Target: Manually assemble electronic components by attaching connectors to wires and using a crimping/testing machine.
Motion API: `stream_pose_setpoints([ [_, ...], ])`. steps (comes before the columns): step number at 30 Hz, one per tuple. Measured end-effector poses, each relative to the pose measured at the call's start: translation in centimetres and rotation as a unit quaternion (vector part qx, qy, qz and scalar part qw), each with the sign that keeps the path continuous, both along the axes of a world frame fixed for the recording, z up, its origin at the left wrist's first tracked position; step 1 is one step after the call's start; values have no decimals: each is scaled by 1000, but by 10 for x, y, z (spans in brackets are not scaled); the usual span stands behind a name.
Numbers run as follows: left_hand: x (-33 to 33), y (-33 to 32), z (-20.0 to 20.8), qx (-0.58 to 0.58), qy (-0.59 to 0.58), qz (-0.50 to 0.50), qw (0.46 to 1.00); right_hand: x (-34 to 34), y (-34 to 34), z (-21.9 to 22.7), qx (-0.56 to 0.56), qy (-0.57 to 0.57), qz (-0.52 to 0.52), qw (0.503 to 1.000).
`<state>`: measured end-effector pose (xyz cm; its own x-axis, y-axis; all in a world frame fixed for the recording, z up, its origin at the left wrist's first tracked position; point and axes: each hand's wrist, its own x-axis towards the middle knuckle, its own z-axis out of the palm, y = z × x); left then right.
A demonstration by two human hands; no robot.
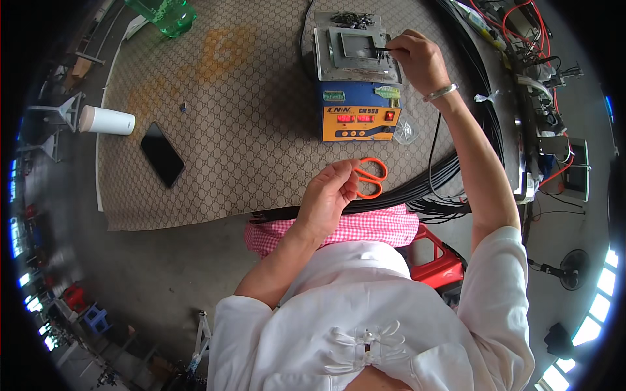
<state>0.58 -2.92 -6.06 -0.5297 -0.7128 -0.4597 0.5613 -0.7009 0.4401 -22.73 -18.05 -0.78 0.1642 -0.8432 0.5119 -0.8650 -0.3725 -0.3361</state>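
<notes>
- Here's the left hand [327, 195], fingers curled beside the orange scissors [383, 171]; whether it grips anything, one cannot tell.
- Beyond sits the blue-and-orange machine [360, 94], red display [355, 118] lit!
- And the right hand [422, 64] pinches a thin dark piece [381, 49], tip over the metal tray [335, 55] atop the machine.

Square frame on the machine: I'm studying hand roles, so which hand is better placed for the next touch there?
Right, probably: the right hand is beside the frame, holding a thin dark piece that reaches over it. The left hand is farther off, near the orange scissors.
</notes>
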Motion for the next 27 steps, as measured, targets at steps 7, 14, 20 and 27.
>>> stream_pose_setpoints([
  [7,3,-2,-4,15,2,3,1000,7,-9,-7,25,71,-10,997],
  [14,3,-3,-4,19,-4,5,1000,8,-9,-8,26,71,-8,997],
  [20,3,-2,-4,15,-2,2,1000,3,-2,-7,23,-12,8,1000],
  [27,0,-3,5,-9,-22,1,1000,13,41,5,240,-373,-25,896],
])
